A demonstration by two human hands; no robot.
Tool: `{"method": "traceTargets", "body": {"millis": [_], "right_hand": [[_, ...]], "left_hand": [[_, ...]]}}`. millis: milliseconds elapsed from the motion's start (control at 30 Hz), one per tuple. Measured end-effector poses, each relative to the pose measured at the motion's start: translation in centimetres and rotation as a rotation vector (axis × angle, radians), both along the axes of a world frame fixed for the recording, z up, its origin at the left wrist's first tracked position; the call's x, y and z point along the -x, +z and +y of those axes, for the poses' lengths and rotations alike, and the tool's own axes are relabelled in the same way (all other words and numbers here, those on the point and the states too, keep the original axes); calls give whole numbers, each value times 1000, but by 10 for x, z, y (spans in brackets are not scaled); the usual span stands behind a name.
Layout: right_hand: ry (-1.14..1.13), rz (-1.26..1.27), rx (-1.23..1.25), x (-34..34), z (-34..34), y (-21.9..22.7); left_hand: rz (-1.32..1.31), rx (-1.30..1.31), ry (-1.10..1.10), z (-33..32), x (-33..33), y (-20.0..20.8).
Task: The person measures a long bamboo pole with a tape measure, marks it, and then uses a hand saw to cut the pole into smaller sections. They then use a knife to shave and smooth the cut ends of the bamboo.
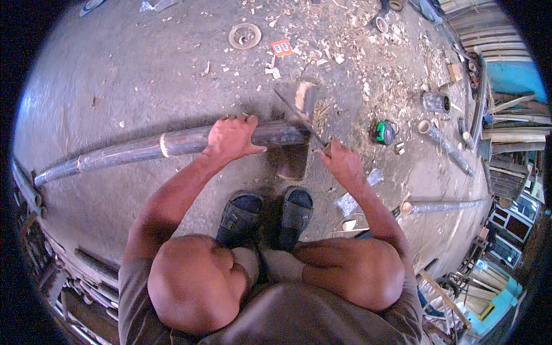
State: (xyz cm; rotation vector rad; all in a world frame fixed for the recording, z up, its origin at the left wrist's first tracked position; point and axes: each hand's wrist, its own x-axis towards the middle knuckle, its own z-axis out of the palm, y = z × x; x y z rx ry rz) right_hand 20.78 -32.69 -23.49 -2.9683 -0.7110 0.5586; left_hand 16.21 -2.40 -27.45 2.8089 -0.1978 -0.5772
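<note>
A long dark bamboo pole [190,141] with pale node rings lies across the floor, its right end over a dark wooden block [293,164]. From above, my left hand [231,137] grips the pole left of that end, fingers over the far side and thumb on the near side. My right hand [340,158] is closed on a long, thin, dark blade [298,113] that slants up to the left across the pole's end. The blade's handle is hidden in my fist, so whether it is a saw or a knife I cannot tell.
Wood shavings [368,57] litter the floor ahead and right. A green tape measure [384,132], a short bamboo tube [435,102] and bamboo lengths [443,146] lie to my right. My sandaled feet [240,214] stand near the block. Stacked bamboo strips [512,135] line the right edge.
</note>
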Motion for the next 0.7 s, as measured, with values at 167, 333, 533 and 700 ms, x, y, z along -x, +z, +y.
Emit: {"method": "traceTargets", "body": {"millis": [167, 333, 533, 700], "right_hand": [[186, 28, -352, 20, 32, 52], [71, 13, -122, 8, -9, 6], [205, -55, -431, 21, 37, 59], [136, 38, -66, -6, -38, -20]], "left_hand": [[-32, 21, 61, 1, 10, -9], [-88, 10, 32, -4, 7, -4], [-91, 37, 59, 2, 13, -11], [-14, -47, -29, -7, 2, -4]]}}
